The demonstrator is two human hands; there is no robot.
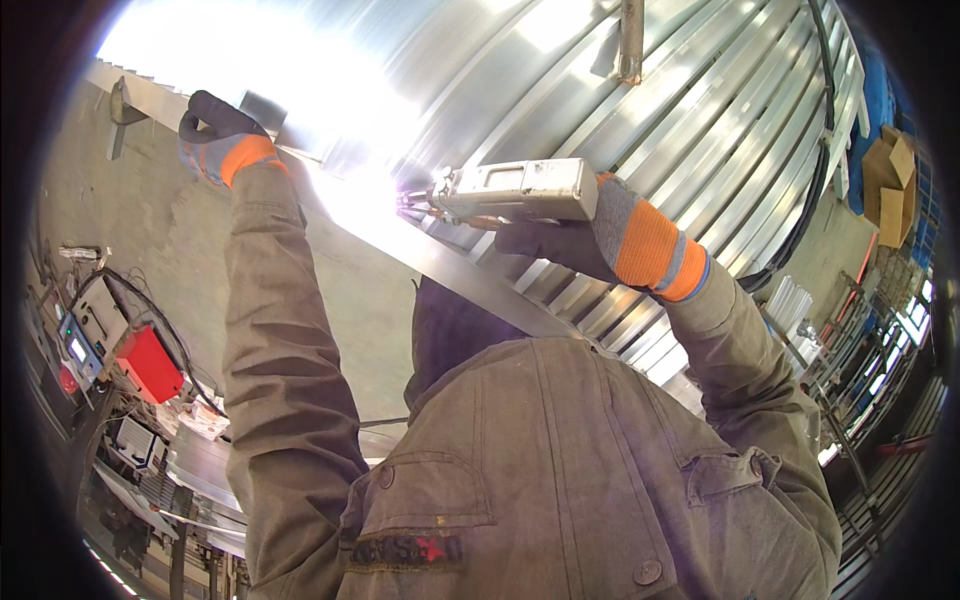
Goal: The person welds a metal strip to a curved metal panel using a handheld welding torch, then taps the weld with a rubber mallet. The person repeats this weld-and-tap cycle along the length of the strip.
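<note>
A pale, boxy welding torch is in my right hand, which wears a grey, orange and black glove. A bright violet-white arc glows at the torch's tip and washes out the metal around it. Beneath the tip runs a long flat metal bar along the edge of a row of shiny metal profiles. Farther left on that bar my gloved left hand is closed, its fingers curled over the edge. Beside those fingers sits a small dark square piece. Glare hides the seam itself.
A rusty rod points down over the profiles. Black cables hang along their right side, near a cardboard box. To the left stand a red box and a grey machine. A metal bracket projects from the bar's far left end.
</note>
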